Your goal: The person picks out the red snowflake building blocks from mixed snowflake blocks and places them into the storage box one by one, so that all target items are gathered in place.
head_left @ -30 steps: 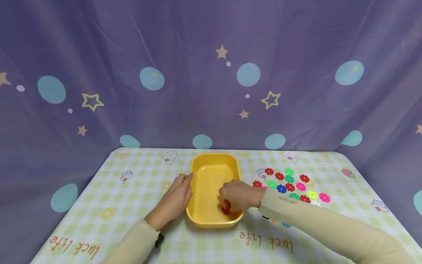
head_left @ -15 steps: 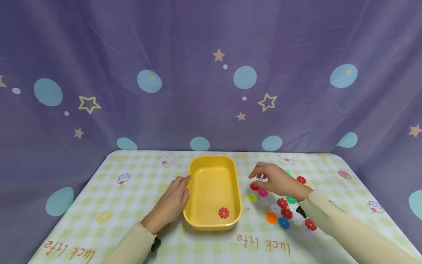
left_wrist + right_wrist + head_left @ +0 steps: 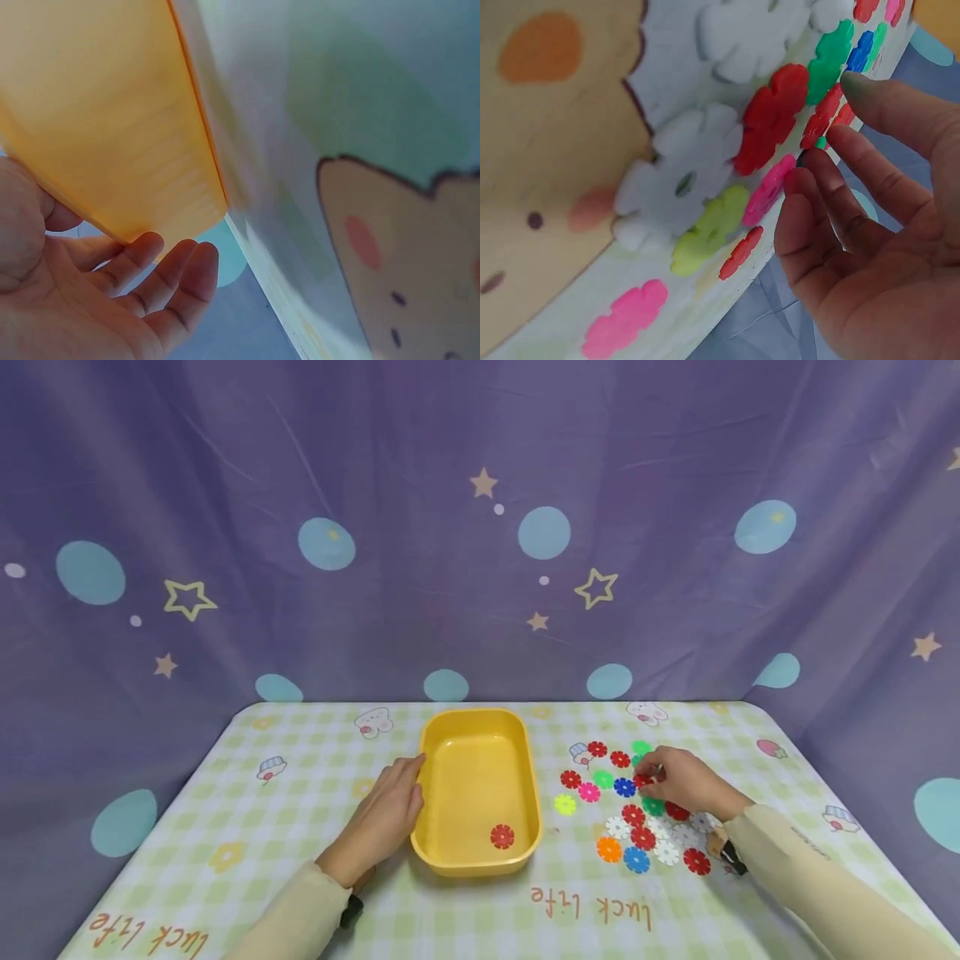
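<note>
My left hand (image 3: 386,814) rests against the left side of a yellow plastic tray (image 3: 531,768), fingers loosely bent. In the left wrist view its fingertips (image 3: 142,244) lie right at the tray's wall (image 3: 157,150). One red snowflake disc (image 3: 502,837) lies inside, near the tray's front right corner. To the right, my right hand (image 3: 686,781) is down among the scattered discs, thumb and index finger pinching the edges of another red snowflake disc (image 3: 643,780). The right wrist view shows thumb and fingertips close about that red disc (image 3: 821,118).
Several more discs lie right of the tray, among them an orange disc (image 3: 609,849), blue disc (image 3: 637,860), yellow disc (image 3: 565,804) and white disc (image 3: 667,852). A checked cloth (image 3: 330,743) covers the table. Behind it hangs a purple curtain (image 3: 420,610).
My right hand let go of a red disc in the tray, left it there, and moved right to another red disc. My left hand has stayed at the tray's side.
</note>
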`<state>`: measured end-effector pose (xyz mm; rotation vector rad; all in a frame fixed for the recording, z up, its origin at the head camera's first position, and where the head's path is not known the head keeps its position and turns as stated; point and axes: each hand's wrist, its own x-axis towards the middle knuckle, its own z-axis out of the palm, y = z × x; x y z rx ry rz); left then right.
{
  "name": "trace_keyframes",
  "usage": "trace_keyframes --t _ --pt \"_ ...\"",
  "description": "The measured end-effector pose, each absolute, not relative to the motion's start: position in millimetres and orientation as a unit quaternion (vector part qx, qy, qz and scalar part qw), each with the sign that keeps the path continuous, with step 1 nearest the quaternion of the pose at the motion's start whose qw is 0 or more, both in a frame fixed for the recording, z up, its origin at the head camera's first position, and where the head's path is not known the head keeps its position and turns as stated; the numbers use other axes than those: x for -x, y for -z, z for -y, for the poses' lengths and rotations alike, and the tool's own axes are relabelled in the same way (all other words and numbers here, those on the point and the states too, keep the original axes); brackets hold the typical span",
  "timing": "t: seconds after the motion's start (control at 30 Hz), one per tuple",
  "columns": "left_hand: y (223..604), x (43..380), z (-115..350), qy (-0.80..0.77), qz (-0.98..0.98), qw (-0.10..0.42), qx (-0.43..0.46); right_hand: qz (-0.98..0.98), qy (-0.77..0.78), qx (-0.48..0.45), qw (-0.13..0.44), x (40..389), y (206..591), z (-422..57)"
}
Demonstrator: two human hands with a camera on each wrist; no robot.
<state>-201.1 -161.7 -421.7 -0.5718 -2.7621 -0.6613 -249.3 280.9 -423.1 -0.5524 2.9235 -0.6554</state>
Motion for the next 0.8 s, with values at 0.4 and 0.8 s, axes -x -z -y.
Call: trace_keyframes --t 0.4,0.8 --pt "422.6 205.4 161.5 0.245 0.947 0.103 0.181 -0.956 0.231 0.134 0.122 262.0 422.0 -277.1" --pt "421.5 204.9 161.3 0.246 0.947 0.103 0.181 -0.948 0.244 0.129 0.158 264.7 417.2 -277.2"
